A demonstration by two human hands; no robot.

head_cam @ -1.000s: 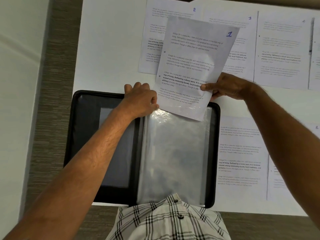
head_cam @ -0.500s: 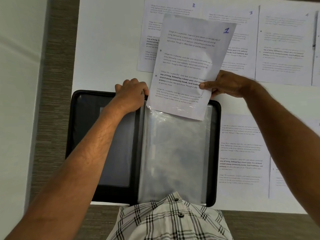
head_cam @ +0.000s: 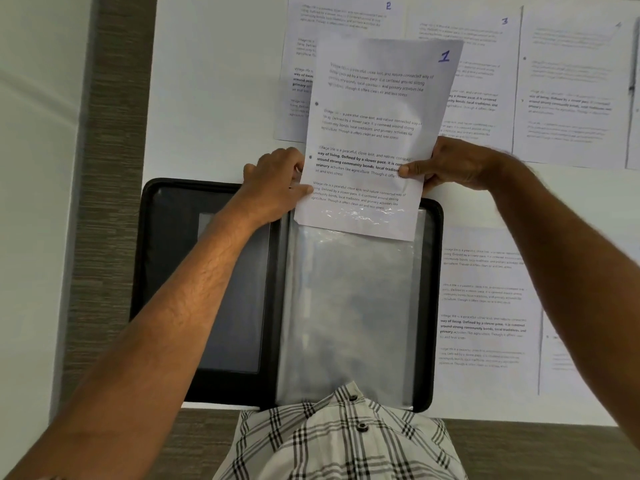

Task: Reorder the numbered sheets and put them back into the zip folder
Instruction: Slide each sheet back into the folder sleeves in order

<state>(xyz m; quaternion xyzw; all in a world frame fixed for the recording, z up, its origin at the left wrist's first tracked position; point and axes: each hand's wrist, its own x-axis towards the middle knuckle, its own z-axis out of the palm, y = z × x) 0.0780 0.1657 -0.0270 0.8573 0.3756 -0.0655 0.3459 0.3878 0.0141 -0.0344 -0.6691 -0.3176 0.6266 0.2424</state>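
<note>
The black zip folder lies open on the table in front of me, a clear plastic sleeve on its right half. Sheet 1 stands tilted over the sleeve's top, and its lower edge shows plastic glare, so it sits just inside the sleeve mouth. My right hand pinches the sheet's right edge. My left hand grips the sleeve's top left corner, thumb against the sheet's left edge. Sheets 2 and 3 lie flat behind it.
Another sheet lies to the right of sheet 3. Two more sheets lie right of the folder on the white table. A wood-grain strip runs along the left. My checked shirt covers the folder's near edge.
Sheet 1 has straightened and its bottom edge has slipped under the sleeve's plastic. My left hand has shifted along the sleeve top to the sheet's left edge. The right hand keeps its pinch.
</note>
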